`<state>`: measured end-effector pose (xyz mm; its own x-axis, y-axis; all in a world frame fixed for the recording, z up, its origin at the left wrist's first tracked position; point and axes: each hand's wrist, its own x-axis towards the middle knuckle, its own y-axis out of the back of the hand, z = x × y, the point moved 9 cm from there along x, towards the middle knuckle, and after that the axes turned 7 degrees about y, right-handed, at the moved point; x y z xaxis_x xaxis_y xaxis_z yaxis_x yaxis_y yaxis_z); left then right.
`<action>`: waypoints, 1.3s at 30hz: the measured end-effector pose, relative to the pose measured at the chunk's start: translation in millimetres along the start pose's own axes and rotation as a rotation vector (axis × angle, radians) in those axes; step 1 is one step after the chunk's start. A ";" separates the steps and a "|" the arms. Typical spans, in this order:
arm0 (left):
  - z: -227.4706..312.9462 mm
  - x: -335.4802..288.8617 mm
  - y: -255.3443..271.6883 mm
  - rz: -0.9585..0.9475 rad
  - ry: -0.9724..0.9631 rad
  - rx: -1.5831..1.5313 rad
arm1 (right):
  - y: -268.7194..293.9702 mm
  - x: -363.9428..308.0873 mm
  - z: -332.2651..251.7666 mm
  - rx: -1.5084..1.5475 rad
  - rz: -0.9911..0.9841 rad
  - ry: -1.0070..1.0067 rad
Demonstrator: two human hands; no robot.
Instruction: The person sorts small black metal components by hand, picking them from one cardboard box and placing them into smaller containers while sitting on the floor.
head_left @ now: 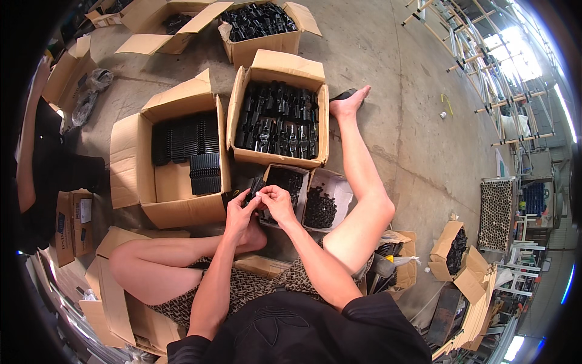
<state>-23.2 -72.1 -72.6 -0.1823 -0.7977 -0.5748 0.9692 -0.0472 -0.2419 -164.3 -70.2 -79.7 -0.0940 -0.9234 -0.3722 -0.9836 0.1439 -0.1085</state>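
My left hand (241, 209) is closed around a black plastic part (255, 185), which tilts up above the fingers. The fingers of my right hand (277, 203) are pinched together against the same part; whatever is between them is too small to make out. Just beyond my hands stand two small open boxes: one with small black pieces (287, 182), the other with a heap of tiny black pieces (320, 207). Farther out, a cardboard box (323, 134) is packed with rows of glossy black parts (279, 118). To its left, another box (167, 213) holds stacked flat black parts (188, 136).
My bare legs spread around the boxes. Another person (60, 158) in dark clothes is at the left. More cardboard boxes (267, 45) stand at the back. On the right are a metal tube frame (485, 67), a crate of tubes (496, 215) and a box of black parts (448, 252).
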 end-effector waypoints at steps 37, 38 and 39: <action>0.0 4.1 13.0 0.035 0.087 -0.303 | 173.2 2.2 0.6 -1.391 0.190 -0.354; 0.6 4.3 12.7 0.041 0.087 -0.293 | 179.8 4.2 4.5 -1.385 0.193 -0.359; 1.8 2.7 10.5 0.046 0.090 -0.283 | 186.8 3.4 9.4 -1.378 0.198 -0.368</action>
<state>-13.2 -75.8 -75.3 -0.1657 -0.7382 -0.6540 0.8943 0.1672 -0.4152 -346.8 -43.2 -109.9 -0.4086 -0.7563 -0.5109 -0.3422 -0.3920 0.8540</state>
